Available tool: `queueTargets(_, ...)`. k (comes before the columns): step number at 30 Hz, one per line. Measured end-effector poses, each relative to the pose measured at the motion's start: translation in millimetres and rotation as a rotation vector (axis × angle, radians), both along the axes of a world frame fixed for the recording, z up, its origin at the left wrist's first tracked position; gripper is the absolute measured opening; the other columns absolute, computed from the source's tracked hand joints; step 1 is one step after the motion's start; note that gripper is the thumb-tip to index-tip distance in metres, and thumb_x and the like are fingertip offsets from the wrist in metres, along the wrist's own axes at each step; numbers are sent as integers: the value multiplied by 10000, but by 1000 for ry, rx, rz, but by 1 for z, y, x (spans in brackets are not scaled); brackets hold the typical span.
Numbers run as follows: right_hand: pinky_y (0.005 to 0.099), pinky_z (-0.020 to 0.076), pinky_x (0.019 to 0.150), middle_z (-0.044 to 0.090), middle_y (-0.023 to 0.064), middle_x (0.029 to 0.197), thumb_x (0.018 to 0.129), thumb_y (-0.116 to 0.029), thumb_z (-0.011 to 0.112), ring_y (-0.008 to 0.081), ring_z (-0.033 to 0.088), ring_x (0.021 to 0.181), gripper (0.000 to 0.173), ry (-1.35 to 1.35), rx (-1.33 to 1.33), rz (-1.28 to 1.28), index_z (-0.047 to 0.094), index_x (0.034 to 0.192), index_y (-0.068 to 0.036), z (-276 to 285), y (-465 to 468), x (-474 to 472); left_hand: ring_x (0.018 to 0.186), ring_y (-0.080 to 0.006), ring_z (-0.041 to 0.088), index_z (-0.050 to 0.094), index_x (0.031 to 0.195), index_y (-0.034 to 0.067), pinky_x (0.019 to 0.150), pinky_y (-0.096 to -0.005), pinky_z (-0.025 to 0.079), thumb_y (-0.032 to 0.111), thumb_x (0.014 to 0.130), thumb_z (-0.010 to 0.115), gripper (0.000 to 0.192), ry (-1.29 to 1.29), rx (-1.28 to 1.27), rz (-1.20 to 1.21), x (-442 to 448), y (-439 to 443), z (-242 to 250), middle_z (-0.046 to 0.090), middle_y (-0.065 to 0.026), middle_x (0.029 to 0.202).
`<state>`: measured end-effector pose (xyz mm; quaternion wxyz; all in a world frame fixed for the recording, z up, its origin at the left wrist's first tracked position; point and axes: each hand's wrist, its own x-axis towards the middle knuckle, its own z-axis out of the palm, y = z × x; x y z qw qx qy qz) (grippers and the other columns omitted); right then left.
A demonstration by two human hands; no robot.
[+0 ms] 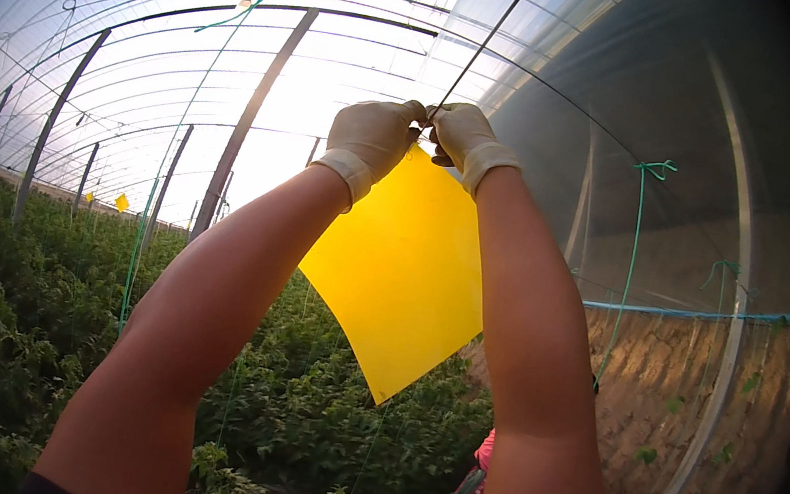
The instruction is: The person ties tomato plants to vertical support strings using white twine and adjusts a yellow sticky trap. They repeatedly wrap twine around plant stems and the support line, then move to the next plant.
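Both my arms reach up in front of me, in pale gloves. My left hand [374, 139] and my right hand [465, 135] meet at an overhead wire [486, 38], their fingertips pinched close together around it. Just below the fingers, a yellow sticky-trap sheet [403, 271] hangs by its top corner, with a small thin loop of wire or string at that corner. The sheet hangs as a diamond, slightly curved, between my forearms. What exactly each set of fingertips grips is too small to tell.
Rows of leafy green plants [315, 387] fill the greenhouse below. Posts [255, 121] stand at left, and green twine [630, 272] hangs from wires. More yellow sheets [122, 202] hang far left. An earthen wall [656, 382] is at right. A person in pink [483, 453] is partly hidden behind my right arm.
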<state>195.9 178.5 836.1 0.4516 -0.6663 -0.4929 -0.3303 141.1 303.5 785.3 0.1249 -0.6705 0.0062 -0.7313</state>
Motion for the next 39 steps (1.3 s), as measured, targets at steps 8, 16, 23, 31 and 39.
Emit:
queueTargets(8, 290, 539, 552, 629, 47, 771, 959, -155, 530, 152, 591, 600, 191, 167, 70, 91, 673, 967, -30, -2, -4, 4, 844, -272, 683, 722, 1031, 164, 758, -380, 541, 251, 934, 566, 204, 177, 8, 12, -5, 10, -5, 724, -60, 915)
queueTargets(16, 291, 564, 576, 658, 79, 815, 913, -79, 565, 163, 625, 647, 122, 125, 27, 140, 658, 946, -7, -8, -9, -2, 878, -292, 674, 725, 1054, 74, 814, -373, 526, 204, 880, 650, 230, 539, 33, 56, -29, 4, -4, 722, -124, 937)
queueTargets(23, 291, 569, 585, 657, 100, 828, 917, -84, 582, 173, 635, 660, 156, 190, 128, 92, 656, 984, 36, -37, -12, -9, 843, -267, 673, 727, 1036, 24, 796, -351, 525, 219, 856, 693, 267, 635, -92, -211, -34, 0, -4, 721, -143, 928)
queueTargets(31, 295, 451, 502, 624, 79, 794, 923, -140, 610, 148, 512, 580, 208, 338, 58, 173, 675, 1041, 19, -60, -23, -13, 811, -205, 667, 740, 1013, 15, 758, -308, 535, 165, 871, 713, 208, 621, -167, -423, -23, -3, -8, 730, -127, 916)
queueTargets(39, 284, 450, 523, 630, 65, 799, 893, -151, 637, 135, 503, 583, 182, 292, 76, 174, 693, 972, 3, -62, -22, -18, 707, -161, 620, 739, 1043, 32, 688, -290, 511, 152, 888, 673, 207, 609, -150, -434, -19, 0, -11, 713, -97, 828)
